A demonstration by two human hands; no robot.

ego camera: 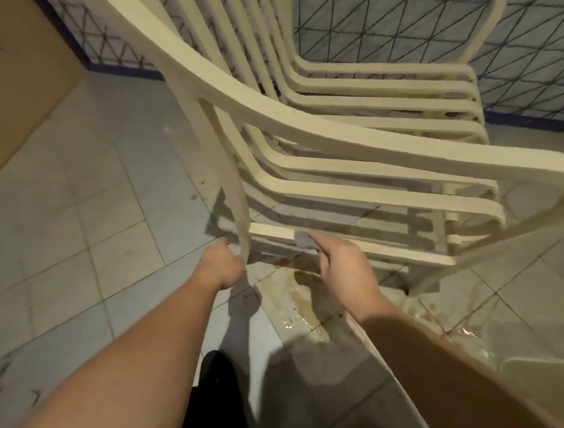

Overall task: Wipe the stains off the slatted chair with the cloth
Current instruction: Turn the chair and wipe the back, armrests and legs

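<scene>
Chair point(315, 124) fills the frame from about nine o'clock round to three, cream plastic, its slats running off toward one o'clock and its near armrest sweeping across the middle; it stands on a tiled floor point(79, 216) with a patterned wall behind. We hold it with both hands at a low point near the centre. Our left hand point(223, 265) is curled round the thin upright leg at about seven o'clock of the chair's body, steadying it. Our right hand point(344, 270) pinches a small grey cloth point(303, 239) against a low rail point(373, 249), the cloth showing just past the fingertips at the hand's eleven o'clock — how much of it is bunched under the palm we cannot tell. We judge the wiping is under way on this lower rail, not the seat slats. Brownish water lies on the tiles at six o'clock of the rail and out toward four, so dirt seems to be coming off. Grime still darkens the slats above the rail, at about twelve o'clock of our right hand. The next move, as we see it, calls for drawing the cloth along the rail toward three o'clock with firm pressure while the left hand keeps the leg from shifting — the wet floor could let it slide.
</scene>
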